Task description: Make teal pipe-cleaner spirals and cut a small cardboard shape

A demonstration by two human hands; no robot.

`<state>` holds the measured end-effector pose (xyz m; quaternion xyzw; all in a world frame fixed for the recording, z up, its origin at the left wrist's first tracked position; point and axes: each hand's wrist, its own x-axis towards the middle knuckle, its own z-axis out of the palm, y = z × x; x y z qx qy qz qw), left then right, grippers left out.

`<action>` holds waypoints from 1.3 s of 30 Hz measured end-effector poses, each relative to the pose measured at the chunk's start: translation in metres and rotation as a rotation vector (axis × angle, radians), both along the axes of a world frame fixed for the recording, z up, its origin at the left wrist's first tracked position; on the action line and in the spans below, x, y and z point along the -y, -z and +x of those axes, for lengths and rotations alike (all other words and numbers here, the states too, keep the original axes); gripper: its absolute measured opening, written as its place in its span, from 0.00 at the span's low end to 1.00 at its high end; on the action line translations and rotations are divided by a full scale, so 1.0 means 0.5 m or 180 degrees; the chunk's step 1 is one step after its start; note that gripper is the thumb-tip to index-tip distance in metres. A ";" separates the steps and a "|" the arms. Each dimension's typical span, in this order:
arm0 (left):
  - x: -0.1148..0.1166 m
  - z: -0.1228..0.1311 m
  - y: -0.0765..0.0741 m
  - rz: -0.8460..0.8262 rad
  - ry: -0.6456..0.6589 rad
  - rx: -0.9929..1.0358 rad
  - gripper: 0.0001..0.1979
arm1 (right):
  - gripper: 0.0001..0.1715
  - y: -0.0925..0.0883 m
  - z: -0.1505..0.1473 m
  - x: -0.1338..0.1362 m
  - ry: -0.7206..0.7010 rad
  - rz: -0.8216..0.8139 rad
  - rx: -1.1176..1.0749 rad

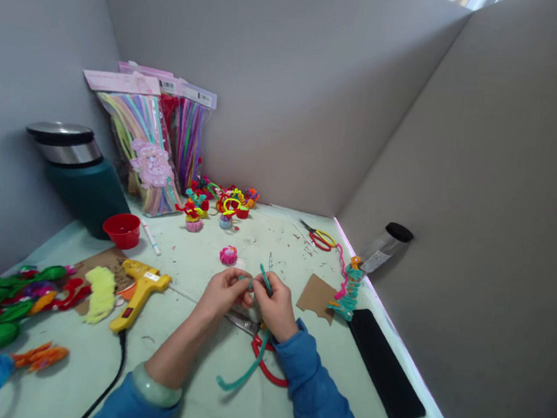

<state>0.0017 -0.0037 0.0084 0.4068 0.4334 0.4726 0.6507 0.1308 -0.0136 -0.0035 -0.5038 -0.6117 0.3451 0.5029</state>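
A teal pipe cleaner (245, 381) runs through my two hands, its long tail curving down over the table and a short end sticking up above my right fingers. My left hand (229, 292) pinches a small teal part of it between thumb and fingertips. Close against it, my right hand (273, 306) is closed on the same pipe cleaner. Beneath my hands lie red-handled scissors (270, 369), partly covered by my right hand and sleeve. Just beyond my fingers sits a small pink pipe-cleaner piece (227, 255).
Left stand a yellow glue gun (141, 290) with its cord, a red cup (122, 230), a teal bottle (84, 187) and bags of pipe cleaners (136, 132). Right are cardboard (317, 297), a teal coiled piece (346, 297), a black slab (386, 365) and smaller scissors (321, 238).
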 end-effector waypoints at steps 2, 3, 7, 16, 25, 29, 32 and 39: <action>-0.001 -0.001 0.000 -0.0071 0.0062 -0.0019 0.12 | 0.08 0.002 0.001 0.000 -0.0014 0.0015 0.0009; -0.001 -0.001 -0.001 -0.0081 0.0078 -0.0050 0.11 | 0.08 0.002 0.001 0.000 -0.0014 0.0021 0.0017; -0.003 -0.001 -0.002 0.0072 -0.0006 -0.0313 0.08 | 0.08 -0.001 -0.001 0.002 -0.0003 0.0024 0.0167; -0.002 -0.002 0.012 0.0692 -0.0457 -0.1451 0.03 | 0.08 -0.001 -0.006 0.005 0.0141 0.0227 0.0754; -0.001 -0.006 -0.007 -0.0007 -0.0156 0.0115 0.17 | 0.09 0.000 -0.001 -0.002 0.0012 -0.0090 -0.0056; -0.001 -0.010 -0.010 -0.0029 -0.0124 0.0161 0.21 | 0.11 0.001 -0.004 -0.003 -0.0078 -0.0178 -0.0233; -0.003 -0.009 -0.005 0.0017 -0.0226 0.0210 0.21 | 0.13 -0.003 -0.004 -0.003 -0.0152 -0.0381 -0.0525; -0.007 -0.016 -0.001 -0.0044 -0.0263 0.0242 0.19 | 0.15 -0.012 0.004 -0.004 -0.0279 -0.0750 -0.1501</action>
